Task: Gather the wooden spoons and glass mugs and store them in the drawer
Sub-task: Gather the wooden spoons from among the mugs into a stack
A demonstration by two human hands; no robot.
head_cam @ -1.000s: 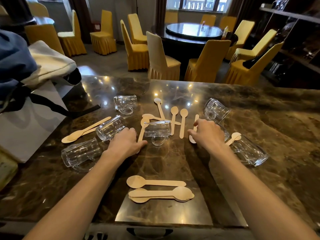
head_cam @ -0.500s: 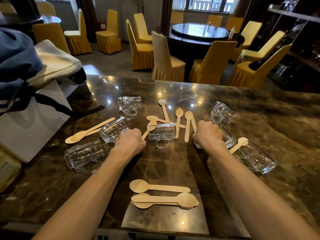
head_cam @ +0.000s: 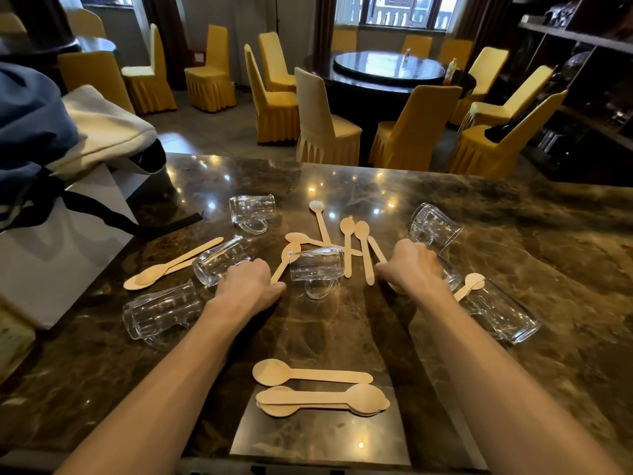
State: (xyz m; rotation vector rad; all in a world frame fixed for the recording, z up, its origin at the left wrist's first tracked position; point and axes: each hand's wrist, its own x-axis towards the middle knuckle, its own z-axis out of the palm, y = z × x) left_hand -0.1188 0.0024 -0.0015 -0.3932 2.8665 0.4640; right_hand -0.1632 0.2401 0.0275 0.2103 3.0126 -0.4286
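Several glass mugs lie on their sides on the dark marble counter [head_cam: 342,330], among loose wooden spoons. My left hand [head_cam: 248,286] is closed against the near side of one mug [head_cam: 222,260], whose handle is hidden under my fingers. A spoon [head_cam: 286,260] ends at my thumb. My right hand [head_cam: 416,269] is closed over another mug [head_cam: 452,279], mostly hidden behind it, and a spoon [head_cam: 376,249] runs under that hand. Between my hands lies a mug [head_cam: 317,267] with its handle toward me. Three more spoons [head_cam: 322,389] lie near the front edge.
More mugs lie at the near left [head_cam: 161,311], at the back [head_cam: 251,209], at the right [head_cam: 435,228] and at the near right [head_cam: 501,311]. A white bag [head_cam: 51,255] and folded clothes [head_cam: 30,125] fill the counter's left end. Yellow chairs [head_cam: 325,132] stand beyond.
Both hands have curled from loosely spread fingers into closed fists. The right hand has shifted slightly right, onto the mug behind it. The mugs and spoons have stayed where they were.
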